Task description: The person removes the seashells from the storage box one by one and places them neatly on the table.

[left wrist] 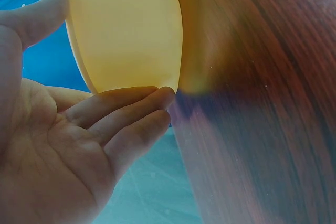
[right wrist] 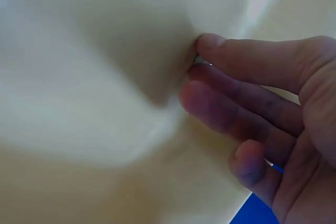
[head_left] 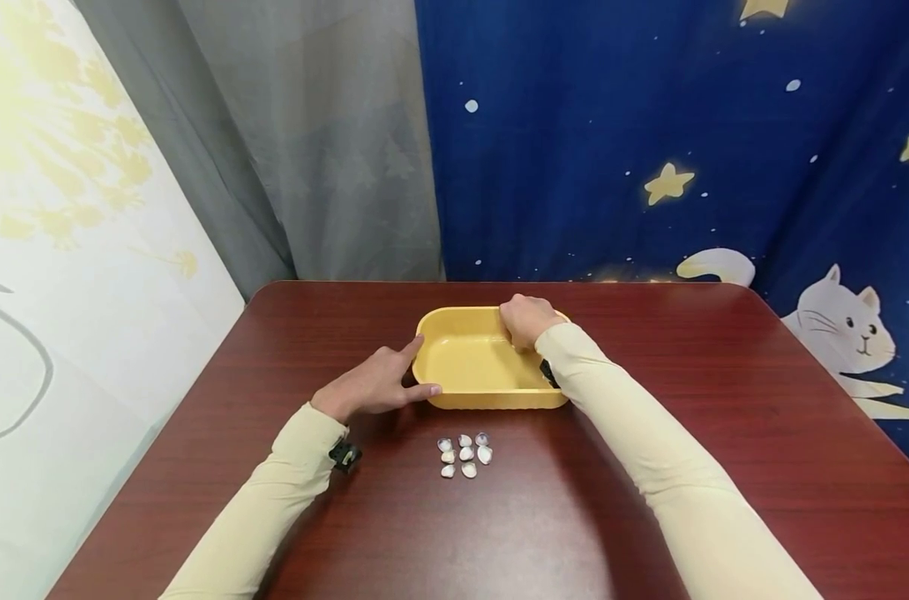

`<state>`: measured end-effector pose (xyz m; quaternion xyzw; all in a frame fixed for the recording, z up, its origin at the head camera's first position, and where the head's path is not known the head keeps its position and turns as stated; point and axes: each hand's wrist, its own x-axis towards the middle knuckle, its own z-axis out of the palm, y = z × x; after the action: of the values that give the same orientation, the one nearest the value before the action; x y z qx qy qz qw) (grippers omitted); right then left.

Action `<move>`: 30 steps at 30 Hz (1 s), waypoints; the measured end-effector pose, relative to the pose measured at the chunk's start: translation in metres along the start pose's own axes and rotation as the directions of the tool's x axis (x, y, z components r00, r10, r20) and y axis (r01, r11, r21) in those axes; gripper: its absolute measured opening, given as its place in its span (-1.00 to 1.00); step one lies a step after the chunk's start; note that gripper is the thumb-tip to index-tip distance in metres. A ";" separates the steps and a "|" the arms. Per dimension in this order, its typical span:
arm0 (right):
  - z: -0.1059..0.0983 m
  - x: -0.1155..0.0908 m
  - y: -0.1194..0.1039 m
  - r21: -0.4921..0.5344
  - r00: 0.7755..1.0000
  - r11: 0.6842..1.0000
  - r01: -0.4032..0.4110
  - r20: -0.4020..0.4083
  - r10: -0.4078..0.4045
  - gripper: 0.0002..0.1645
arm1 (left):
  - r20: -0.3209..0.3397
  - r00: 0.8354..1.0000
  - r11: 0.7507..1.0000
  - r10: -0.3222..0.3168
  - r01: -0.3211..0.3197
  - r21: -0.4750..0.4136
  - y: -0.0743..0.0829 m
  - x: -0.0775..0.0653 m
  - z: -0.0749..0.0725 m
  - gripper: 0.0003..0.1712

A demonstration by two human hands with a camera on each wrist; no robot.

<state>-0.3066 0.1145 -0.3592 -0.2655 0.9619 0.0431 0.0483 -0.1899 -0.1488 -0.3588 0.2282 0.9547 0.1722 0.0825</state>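
A yellow plastic basin stands toward the far side of the table. My left hand holds its left end, thumb at the near rim and fingers along the outer wall, as the left wrist view confirms. Inside the basin's right part, my right hand reaches down near the far wall. In the right wrist view, thumb and forefinger pinch a small shell, of which only a pale edge shows. Several small white shells lie in short rows on the table in front of the basin.
The dark red wooden table ends at a far edge just behind the basin. Beyond it hang a grey curtain and a blue curtain with stars. A white patterned panel borders the left side.
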 end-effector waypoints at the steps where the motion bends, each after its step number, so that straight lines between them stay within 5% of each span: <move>1: 0.000 0.000 0.000 -0.002 1.000 1.000 0.004 0.002 -0.004 -0.72 | 0.000 1.000 1.000 0.000 0.000 0.000 0.000 0.000 0.000 0.14; 10: 0.001 0.000 -0.002 -0.058 0.996 0.995 0.084 -0.004 -0.084 -0.70 | 0.009 1.000 1.000 -0.018 0.018 0.001 0.000 0.000 0.000 0.14; 17: 0.004 0.001 -0.002 -0.081 0.997 0.994 0.073 -0.026 -0.075 -0.70 | 0.005 1.000 1.000 -0.017 0.017 0.006 0.001 -0.001 0.001 0.14; 23: -0.002 -0.004 0.003 0.058 0.994 0.992 0.111 0.003 -0.111 -0.65 | 0.009 1.000 1.000 -0.003 0.003 0.004 0.002 -0.001 0.002 0.14; 30: -0.025 -0.012 0.008 0.236 0.978 0.964 0.125 0.131 -0.159 -0.78 | 0.005 1.000 1.000 -0.022 0.022 0.005 0.002 -0.001 0.001 0.15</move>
<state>-0.3021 0.1246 -0.3325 -0.3229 0.9326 -0.0505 0.1530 -0.1880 -0.1479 -0.3589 0.2185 0.9573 0.1684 0.0862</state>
